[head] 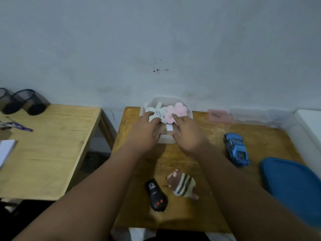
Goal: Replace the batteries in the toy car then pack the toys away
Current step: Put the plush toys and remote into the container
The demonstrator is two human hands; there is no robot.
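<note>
Head view, looking down past both my forearms: my left hand (pixel 145 129) lies on the near left corner of the clear plastic storage box (pixel 190 113) at the far edge of the brown wooden desk (pixel 205 206), fingers spread and curled loosely over the white plush toy (pixel 157 113) inside it, touching it but not clenched around it. My right hand (pixel 186 134) rests on the near right side of the same box, fingers loose, index finger stretched out to touch the pink plush toy (pixel 171 113) that lies just beside the white one in the box. Neither hand lifts anything. The small blue toy car (pixel 236 149) stands on its wheels on the desk, to the right of the box and well apart from my hands. Nearer to me, between my forearms, lies the black car-shaped remote control with two red buttons (pixel 156 195), and just beside it on the right the brown plush toy in a striped top (pixel 182 186), lying on its side. A blue oval plastic lid (pixel 293 190) sits at the desk's right edge. To the left stands a second, lighter wooden desk (pixel 45 145) with two black mesh pen holders (pixel 22 101) tipped over at its far corner.
</note>
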